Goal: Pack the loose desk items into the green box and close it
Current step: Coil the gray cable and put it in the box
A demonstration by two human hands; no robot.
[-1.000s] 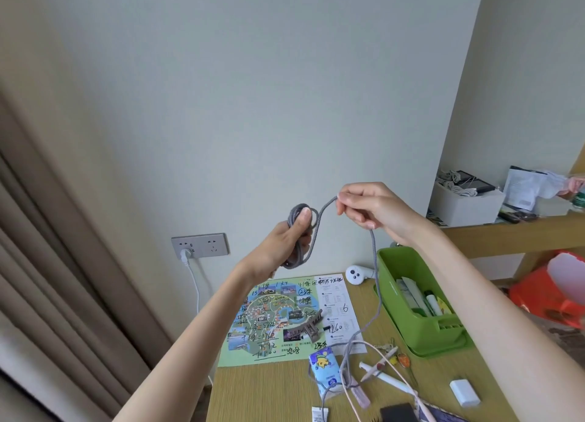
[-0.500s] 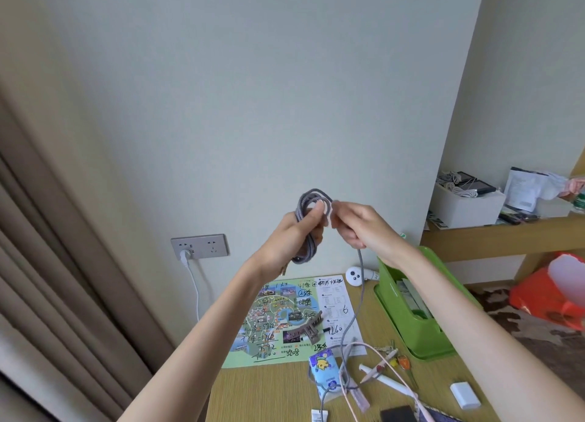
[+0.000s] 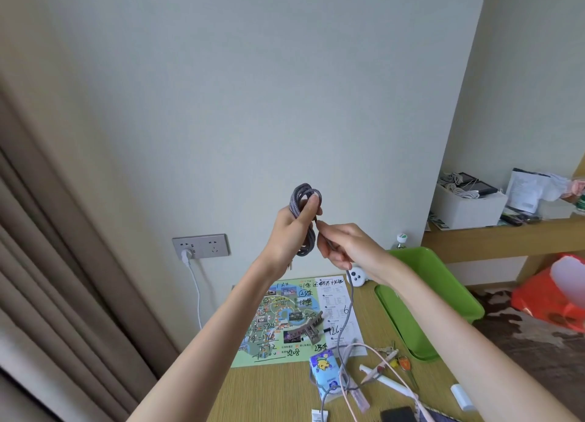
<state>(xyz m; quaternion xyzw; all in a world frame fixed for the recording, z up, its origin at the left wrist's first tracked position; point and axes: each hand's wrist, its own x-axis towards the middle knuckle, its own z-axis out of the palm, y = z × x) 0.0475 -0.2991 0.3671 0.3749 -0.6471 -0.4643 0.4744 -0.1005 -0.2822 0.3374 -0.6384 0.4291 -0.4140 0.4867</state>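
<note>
1. Cable [image 3: 304,222], a grey braided one, is held up in the air well above the tabletop [image 3: 278,390], partly wound into a small coil; its free tail hangs down to the clutter beside the green box [image 3: 443,295].
2. Handling, as I judge it: light and limp, with a woven jacket that should not slip much. The loops will likely spring apart if released, so the place to hold is across the whole bundle, pinching all turns together.
3. Left hand [image 3: 292,228] has its grip closed around the coil, thumb pressed over the top of the loops and fingers wrapped behind.
4. Right hand [image 3: 345,247], touching the coil's lower side, has its grip pinched together on the loose strand just where it leaves the bundle; the rest of the tail runs down below this hand.
5. Green box sits open on the tabletop, below and to the right of the coil, its contents hidden by the right forearm.
6. Other loose items, among them a pink cord [image 3: 380,377] and a small carton [image 3: 326,371], lie left of the box, not yet packed.
</note>
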